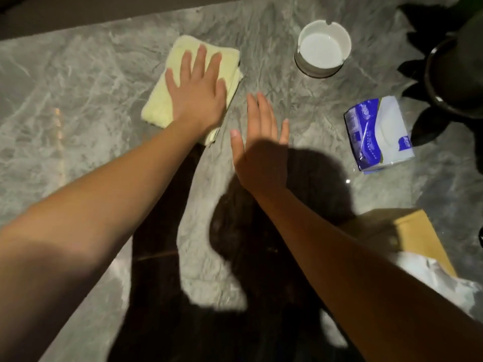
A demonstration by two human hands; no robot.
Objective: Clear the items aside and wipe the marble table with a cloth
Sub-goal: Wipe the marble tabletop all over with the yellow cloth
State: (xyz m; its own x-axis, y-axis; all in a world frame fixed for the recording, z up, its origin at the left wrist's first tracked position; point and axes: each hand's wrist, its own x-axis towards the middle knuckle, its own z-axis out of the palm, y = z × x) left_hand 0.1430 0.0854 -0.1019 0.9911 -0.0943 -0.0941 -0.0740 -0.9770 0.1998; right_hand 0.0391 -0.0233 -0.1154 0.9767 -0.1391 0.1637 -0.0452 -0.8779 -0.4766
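A folded pale yellow cloth (167, 100) lies on the grey marble table (78, 82). My left hand (198, 87) lies flat on the cloth with straight, spread fingers, pressing it onto the table. Just to the right of the cloth is my right hand (261, 147), open with straight fingers and holding nothing; whether it touches the marble is unclear. A white ashtray (322, 48) stands at the back right. A blue and white tissue pack (379, 134) lies at the right.
A dark round pot with dark leaves (452, 74) stands at the far right edge. A tan envelope-like flat item (418, 236) lies at the near right, partly under my right forearm. My arms and head cast dark shadows on the near marble.
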